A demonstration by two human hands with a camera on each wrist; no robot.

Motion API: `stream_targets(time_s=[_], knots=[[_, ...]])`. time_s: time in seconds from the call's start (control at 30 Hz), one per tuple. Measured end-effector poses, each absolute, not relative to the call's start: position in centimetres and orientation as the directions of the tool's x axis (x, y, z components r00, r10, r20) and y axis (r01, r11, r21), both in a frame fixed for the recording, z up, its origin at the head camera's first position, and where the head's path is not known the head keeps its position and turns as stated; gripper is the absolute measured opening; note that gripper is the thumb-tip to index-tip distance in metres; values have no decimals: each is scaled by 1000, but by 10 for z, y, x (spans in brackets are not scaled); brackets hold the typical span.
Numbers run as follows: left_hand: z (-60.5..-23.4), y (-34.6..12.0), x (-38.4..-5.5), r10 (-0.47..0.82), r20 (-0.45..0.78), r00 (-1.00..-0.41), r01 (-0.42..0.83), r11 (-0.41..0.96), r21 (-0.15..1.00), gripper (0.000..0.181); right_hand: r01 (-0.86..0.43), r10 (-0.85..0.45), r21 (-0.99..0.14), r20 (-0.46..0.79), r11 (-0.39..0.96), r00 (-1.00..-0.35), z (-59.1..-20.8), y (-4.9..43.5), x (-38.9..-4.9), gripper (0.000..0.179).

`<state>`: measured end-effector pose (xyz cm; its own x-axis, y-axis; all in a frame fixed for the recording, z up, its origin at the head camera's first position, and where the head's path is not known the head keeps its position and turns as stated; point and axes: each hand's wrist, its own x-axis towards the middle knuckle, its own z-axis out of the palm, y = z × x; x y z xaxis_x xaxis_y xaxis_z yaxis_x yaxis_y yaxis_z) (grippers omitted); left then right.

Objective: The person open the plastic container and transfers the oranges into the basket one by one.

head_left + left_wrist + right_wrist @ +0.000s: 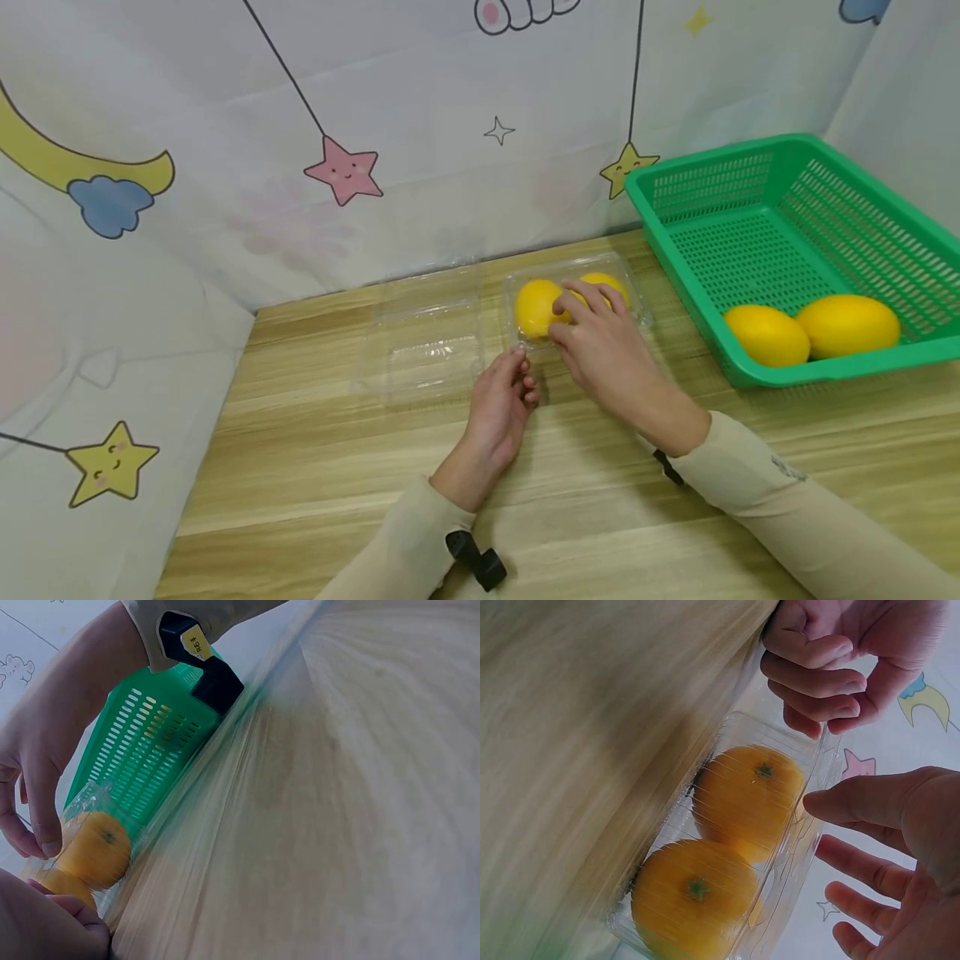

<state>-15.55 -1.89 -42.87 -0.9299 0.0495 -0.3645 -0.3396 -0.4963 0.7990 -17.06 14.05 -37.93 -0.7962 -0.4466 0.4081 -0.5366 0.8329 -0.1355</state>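
A clear plastic box [634,287] stands by the back wall with two yellow-orange fruits in it, a left one [536,310] and a right one [611,286]. Each bears a green star-shaped stem mark in the right wrist view. At the box's near left corner, my left hand [498,408] pinches the rim between thumb and forefinger, its other fingers curled. My right hand [611,358] is over the near side of the box, fingers spread and loosely bent, holding nothing. The right thumb [847,801] is close beside the rim. In the head view this hand partly hides the right fruit.
Left of the box lies another clear plastic piece [435,350], with a raised part behind it. On the right stands a green slatted basket [667,250], holding two more yellow fruits [847,325]. A patterned cloth wall [435,200] rises behind the wooden table [300,475].
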Motion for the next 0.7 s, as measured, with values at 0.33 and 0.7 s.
stream_targets(time_s=[0.33,0.7], knots=[[-428,-20,-156,25,-364,-931,-331,-476,815,20,-527,-437,-134,410,839,-801,-378,137,-170,4],[-424,-25,-150,66,-382,-922,-372,-429,823,5,-521,-425,-140,422,842,-801,-377,139,-168,4]])
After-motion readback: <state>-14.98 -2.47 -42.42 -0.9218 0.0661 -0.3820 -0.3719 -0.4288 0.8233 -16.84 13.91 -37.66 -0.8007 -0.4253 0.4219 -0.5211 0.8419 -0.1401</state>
